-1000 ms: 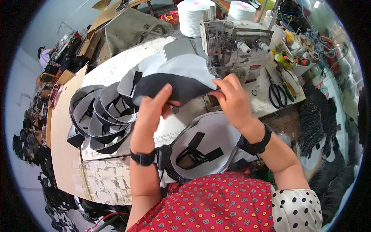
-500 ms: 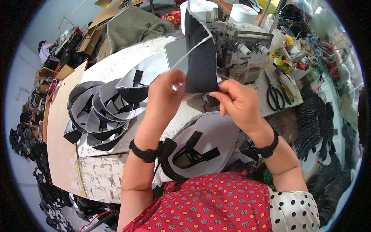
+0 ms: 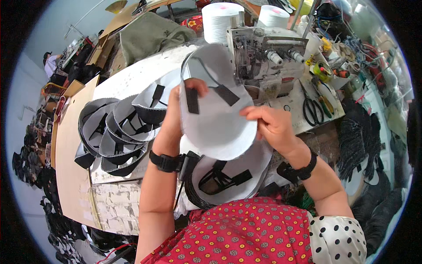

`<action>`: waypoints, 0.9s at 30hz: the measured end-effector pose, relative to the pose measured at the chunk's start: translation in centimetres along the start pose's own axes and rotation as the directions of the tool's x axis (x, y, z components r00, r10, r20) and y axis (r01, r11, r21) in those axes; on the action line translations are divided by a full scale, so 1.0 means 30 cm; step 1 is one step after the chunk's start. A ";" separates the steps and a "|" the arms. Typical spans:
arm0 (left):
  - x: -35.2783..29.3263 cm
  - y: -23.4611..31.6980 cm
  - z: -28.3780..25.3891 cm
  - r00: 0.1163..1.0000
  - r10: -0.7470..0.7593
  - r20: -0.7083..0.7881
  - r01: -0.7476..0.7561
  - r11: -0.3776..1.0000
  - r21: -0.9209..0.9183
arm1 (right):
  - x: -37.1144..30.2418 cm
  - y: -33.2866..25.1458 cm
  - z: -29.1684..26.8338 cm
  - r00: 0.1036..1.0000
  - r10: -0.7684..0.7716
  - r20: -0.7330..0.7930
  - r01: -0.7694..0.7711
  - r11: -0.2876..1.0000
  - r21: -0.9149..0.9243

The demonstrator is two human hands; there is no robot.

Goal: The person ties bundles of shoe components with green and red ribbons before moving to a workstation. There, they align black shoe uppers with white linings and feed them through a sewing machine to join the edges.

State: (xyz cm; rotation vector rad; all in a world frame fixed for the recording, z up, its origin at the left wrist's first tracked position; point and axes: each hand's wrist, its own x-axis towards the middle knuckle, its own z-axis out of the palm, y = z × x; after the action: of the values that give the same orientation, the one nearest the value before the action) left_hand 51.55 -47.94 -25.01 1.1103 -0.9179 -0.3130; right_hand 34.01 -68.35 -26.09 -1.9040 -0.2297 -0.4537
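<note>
A rounded fabric piece, pale grey-white on this face with black tabs and a strap sewn on, is held up in front of me. My left hand grips its left side, fingers curled over an edge near one tab. At the right edge my right hand is closed, thumb and forefinger pinching the rim. Below lies a stack of similar fabric pieces near my lap. More of these pieces, curved with dark outer faces, sit nested on the table to the left.
Beyond my hands stands a sewing machine, with white thread cones behind it. Black-handled scissors and pliers lie at the table's right. A grey-green cloth covers something at the back. A bundle of dark fabric hangs at right.
The held piece has turned from its dark outer face to its pale face with the tabs, and come lower. My right hand has moved slightly down along its edge.
</note>
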 end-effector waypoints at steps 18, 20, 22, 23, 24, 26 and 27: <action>-0.178 0.147 0.027 0.671 -0.730 -0.128 0.741 0.663 0.105 | 0.043 0.070 0.082 0.914 0.006 -0.406 -0.067 0.988 -0.138; -0.187 0.128 0.103 0.754 -0.656 -0.017 0.650 0.744 0.156 | 0.012 0.066 0.088 0.926 -0.070 -0.370 -0.007 0.979 -0.203; -0.124 0.067 0.123 0.999 -0.006 0.051 -0.032 0.700 0.714 | -0.016 0.064 0.097 0.962 -0.209 -0.177 0.137 0.926 -0.351; -0.094 0.036 0.113 0.921 0.279 0.273 -0.367 0.380 0.849 | -0.018 0.069 0.106 0.952 -0.306 -0.003 0.274 0.856 -0.438; -0.079 0.008 0.094 0.985 0.159 0.068 -0.158 0.668 0.727 | -0.028 0.069 0.117 0.946 -0.304 0.115 0.323 0.835 -0.446; -0.016 -0.045 -0.003 0.930 -0.262 -0.259 0.355 0.825 0.439 | -0.037 0.071 0.133 0.927 -0.246 0.283 0.354 0.823 -0.444; 0.013 -0.063 -0.062 0.896 -0.284 -0.341 0.400 0.849 0.344 | -0.041 0.069 0.138 0.926 -0.231 0.300 0.347 0.834 -0.430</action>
State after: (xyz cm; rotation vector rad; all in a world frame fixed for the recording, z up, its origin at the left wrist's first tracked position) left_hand 53.61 -47.86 -26.74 1.6711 -0.5327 -0.2541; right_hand 34.50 -65.21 -29.69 -2.4273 -0.6235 -0.5200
